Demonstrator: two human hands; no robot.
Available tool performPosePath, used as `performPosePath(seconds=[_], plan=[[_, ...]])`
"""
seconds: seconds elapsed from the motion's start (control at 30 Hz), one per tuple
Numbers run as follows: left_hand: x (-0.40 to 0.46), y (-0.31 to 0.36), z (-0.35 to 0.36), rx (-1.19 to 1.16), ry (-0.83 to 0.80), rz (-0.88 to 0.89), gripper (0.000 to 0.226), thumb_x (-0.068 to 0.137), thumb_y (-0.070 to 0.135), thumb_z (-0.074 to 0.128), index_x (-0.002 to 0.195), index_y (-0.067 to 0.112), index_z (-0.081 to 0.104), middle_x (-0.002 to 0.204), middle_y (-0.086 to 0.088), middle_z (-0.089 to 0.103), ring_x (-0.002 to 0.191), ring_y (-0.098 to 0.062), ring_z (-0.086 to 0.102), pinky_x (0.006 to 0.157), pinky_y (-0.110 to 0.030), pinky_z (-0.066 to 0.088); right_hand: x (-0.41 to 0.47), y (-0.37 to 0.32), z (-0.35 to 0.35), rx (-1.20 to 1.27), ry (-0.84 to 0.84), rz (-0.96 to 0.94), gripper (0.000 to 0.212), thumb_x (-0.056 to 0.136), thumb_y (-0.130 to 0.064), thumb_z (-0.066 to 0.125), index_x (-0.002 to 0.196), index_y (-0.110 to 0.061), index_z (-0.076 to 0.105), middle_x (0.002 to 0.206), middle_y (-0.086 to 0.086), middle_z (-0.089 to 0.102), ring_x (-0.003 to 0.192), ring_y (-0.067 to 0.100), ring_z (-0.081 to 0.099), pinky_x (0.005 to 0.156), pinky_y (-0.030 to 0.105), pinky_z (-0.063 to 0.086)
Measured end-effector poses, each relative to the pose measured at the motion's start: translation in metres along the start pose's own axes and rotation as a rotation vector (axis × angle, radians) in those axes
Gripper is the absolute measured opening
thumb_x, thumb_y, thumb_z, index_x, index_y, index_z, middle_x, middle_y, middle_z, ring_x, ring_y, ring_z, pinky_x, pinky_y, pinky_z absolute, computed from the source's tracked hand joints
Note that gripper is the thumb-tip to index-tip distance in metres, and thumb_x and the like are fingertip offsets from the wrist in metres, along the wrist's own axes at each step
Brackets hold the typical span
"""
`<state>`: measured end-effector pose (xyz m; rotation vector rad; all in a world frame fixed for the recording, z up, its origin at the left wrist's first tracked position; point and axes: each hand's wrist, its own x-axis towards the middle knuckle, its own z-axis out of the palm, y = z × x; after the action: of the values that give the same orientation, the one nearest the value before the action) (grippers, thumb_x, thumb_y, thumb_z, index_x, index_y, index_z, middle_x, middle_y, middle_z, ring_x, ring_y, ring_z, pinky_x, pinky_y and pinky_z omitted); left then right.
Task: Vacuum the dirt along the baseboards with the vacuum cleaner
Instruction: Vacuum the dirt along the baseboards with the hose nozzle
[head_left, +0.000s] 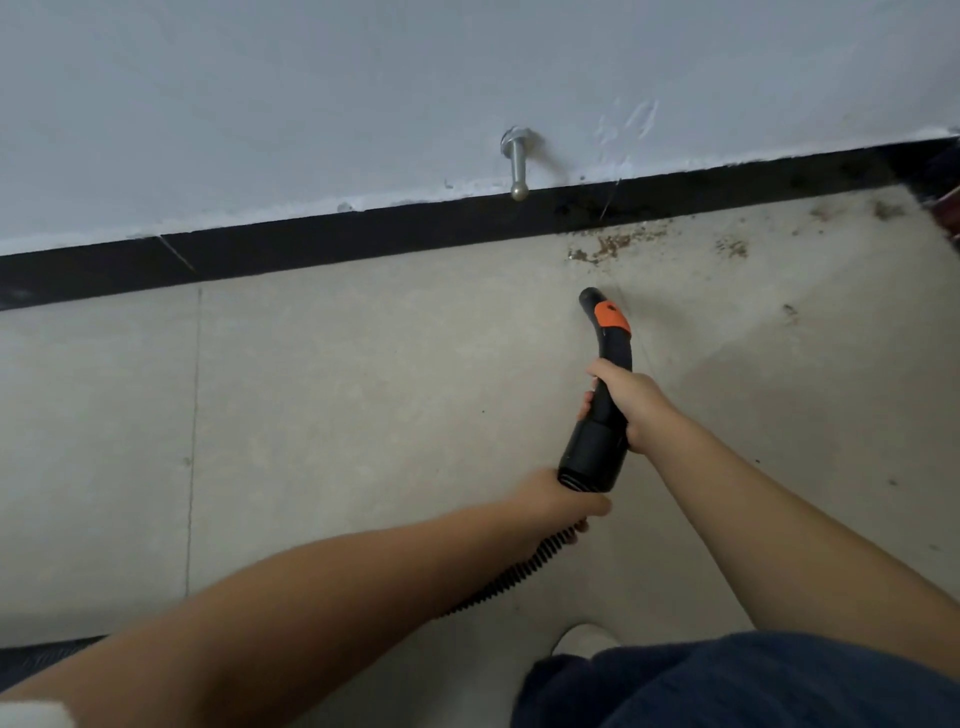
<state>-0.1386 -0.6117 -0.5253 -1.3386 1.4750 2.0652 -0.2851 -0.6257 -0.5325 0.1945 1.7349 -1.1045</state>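
Observation:
A black vacuum hose handle (602, 395) with an orange slider curves toward the wall, its open nozzle end (589, 299) just above the beige floor. My right hand (626, 402) grips the handle's middle. My left hand (558, 501) is closed around the ribbed black hose (524, 569) just behind the handle's collar. Brown dirt crumbs (605, 247) lie along the black baseboard (363, 234), a short way beyond the nozzle and to its right. More dirt (732, 247) is scattered further right.
A metal door stop (518, 166) sticks out of the white wall above the baseboard. Beige floor tiles (337, 389) stretch left. My shoe toe (584, 642) and dark trouser leg (727, 686) sit at the bottom. A dark object (943, 171) stands in the far right corner.

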Motion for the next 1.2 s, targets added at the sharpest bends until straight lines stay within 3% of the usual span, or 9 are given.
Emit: performPosePath(seconds=[0.2, 0.43, 0.6, 0.73, 1.0, 1.2], plan=[[0.007, 0.006, -0.013, 0.206, -0.037, -0.084, 0.042, 0.086, 0.016, 0.067, 0.124, 0.005, 0.052, 0.077, -0.005, 0.058, 0.063, -0.013, 0.055, 0.058, -0.022, 0.051, 0.001, 0.009, 0.000, 0.101, 0.044, -0.004, 0.015, 0.086, -0.014, 0.062, 0.089, -0.008, 0.048, 0.055, 0.008, 0.056, 0.042, 0.019, 0.052, 0.055, 0.032, 0.051], [-0.005, 0.035, -0.056, 0.429, -0.154, -0.271, 0.031, 0.088, 0.020, 0.068, 0.111, 0.008, 0.051, 0.080, -0.006, 0.063, 0.066, -0.015, 0.060, 0.063, -0.026, 0.053, -0.008, 0.015, 0.016, 0.211, 0.028, -0.006, 0.013, 0.089, -0.018, 0.060, 0.090, -0.008, 0.052, 0.060, 0.007, 0.061, 0.043, 0.015, 0.060, 0.060, 0.031, 0.055], [-0.008, 0.049, -0.055, 0.436, -0.103, -0.168, 0.031, 0.088, 0.019, 0.068, 0.112, 0.010, 0.051, 0.078, -0.005, 0.060, 0.060, -0.012, 0.058, 0.052, -0.021, 0.052, -0.012, -0.005, 0.018, 0.202, 0.054, -0.010, 0.012, 0.091, -0.019, 0.059, 0.088, -0.011, 0.050, 0.065, 0.006, 0.061, 0.053, 0.017, 0.061, 0.070, 0.034, 0.057], [0.006, 0.055, -0.048, 0.418, -0.066, -0.065, 0.036, 0.085, 0.020, 0.070, 0.114, 0.009, 0.052, 0.075, -0.006, 0.060, 0.057, -0.013, 0.058, 0.054, -0.023, 0.053, -0.004, -0.021, 0.011, 0.207, 0.101, -0.019, 0.013, 0.091, -0.019, 0.060, 0.088, -0.011, 0.050, 0.067, 0.007, 0.061, 0.053, 0.018, 0.061, 0.067, 0.034, 0.056], [0.023, 0.038, -0.012, 0.396, -0.121, -0.100, 0.029, 0.083, 0.022, 0.070, 0.105, 0.012, 0.053, 0.077, -0.003, 0.060, 0.058, -0.012, 0.057, 0.049, -0.018, 0.050, 0.007, -0.004, -0.025, 0.152, 0.119, 0.009, 0.017, 0.088, -0.017, 0.063, 0.094, -0.007, 0.051, 0.064, 0.009, 0.060, 0.047, 0.019, 0.058, 0.056, 0.031, 0.053], [0.026, 0.035, 0.003, 0.192, -0.141, -0.107, 0.017, 0.084, 0.021, 0.069, 0.092, 0.015, 0.056, 0.074, -0.003, 0.060, 0.058, -0.015, 0.056, 0.057, -0.023, 0.051, 0.011, -0.023, -0.028, 0.002, 0.036, 0.021, 0.017, 0.089, -0.015, 0.062, 0.098, -0.005, 0.052, 0.063, 0.010, 0.059, 0.050, 0.021, 0.058, 0.061, 0.035, 0.055]])
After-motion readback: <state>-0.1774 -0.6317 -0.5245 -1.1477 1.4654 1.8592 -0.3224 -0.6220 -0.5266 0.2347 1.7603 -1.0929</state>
